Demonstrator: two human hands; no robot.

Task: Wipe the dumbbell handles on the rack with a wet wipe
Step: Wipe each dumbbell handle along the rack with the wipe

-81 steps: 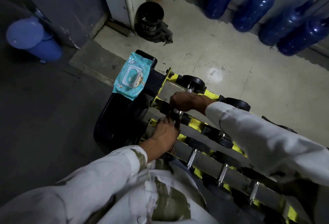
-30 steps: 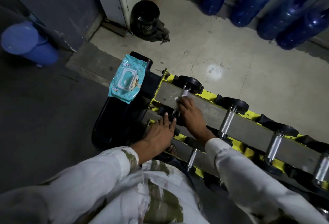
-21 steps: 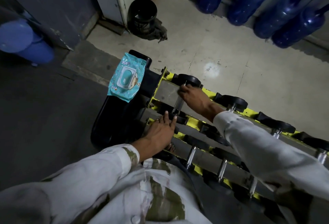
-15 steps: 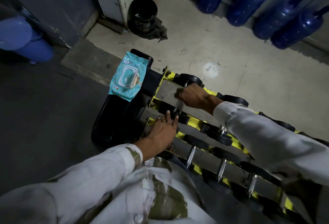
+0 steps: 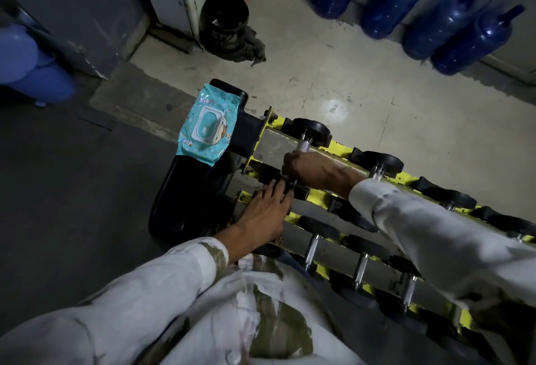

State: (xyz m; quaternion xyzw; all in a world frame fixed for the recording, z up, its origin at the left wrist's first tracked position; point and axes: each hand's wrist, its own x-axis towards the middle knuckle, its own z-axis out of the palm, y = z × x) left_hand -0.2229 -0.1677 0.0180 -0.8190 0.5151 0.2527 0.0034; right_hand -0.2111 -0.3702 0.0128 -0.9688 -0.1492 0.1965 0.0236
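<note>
Nothing legible here tbh. The wipes pack [image 5: 207, 129] has cartoon pics and some tiny lettering near its top edge and bottom corner, but it's way too small and blurry to read, so no brand, no nos.

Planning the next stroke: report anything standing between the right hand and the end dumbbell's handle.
Nothing visible does. The right hand grips the end dumbbell's handle, below its bare upper stretch. The left hand rests on the rack just below, not across the handle.
</note>
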